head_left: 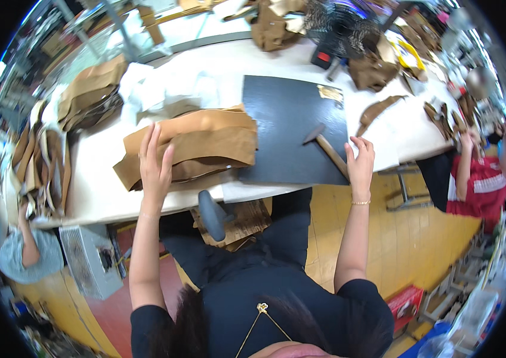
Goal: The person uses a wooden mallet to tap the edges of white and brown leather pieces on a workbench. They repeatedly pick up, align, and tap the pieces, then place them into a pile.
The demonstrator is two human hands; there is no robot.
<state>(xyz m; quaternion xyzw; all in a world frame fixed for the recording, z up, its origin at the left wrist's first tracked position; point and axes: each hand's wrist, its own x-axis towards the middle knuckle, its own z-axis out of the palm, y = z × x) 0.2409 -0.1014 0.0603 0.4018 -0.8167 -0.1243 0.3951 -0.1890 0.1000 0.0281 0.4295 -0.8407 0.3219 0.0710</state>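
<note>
My left hand (156, 164) is over the left end of a pile of brown and tan leather pieces (217, 143), its fingers apart; whether it touches the leather I cannot tell. My right hand (360, 167) is at the right edge of a black board (283, 131), thumb and fingers apart with nothing between them. Beside it lies a hammer (329, 154), its head on the board and its wooden handle pointing toward my right wrist. The pile overlaps the board's left side.
White wrapping (166, 89) and more leather stacks (89, 92) lie on the left of the table. A curved leather piece (378, 113) is right of the board. Behind stands a fan (339, 27). A grey rounded object (210, 216) juts at the front edge. People sit on both sides.
</note>
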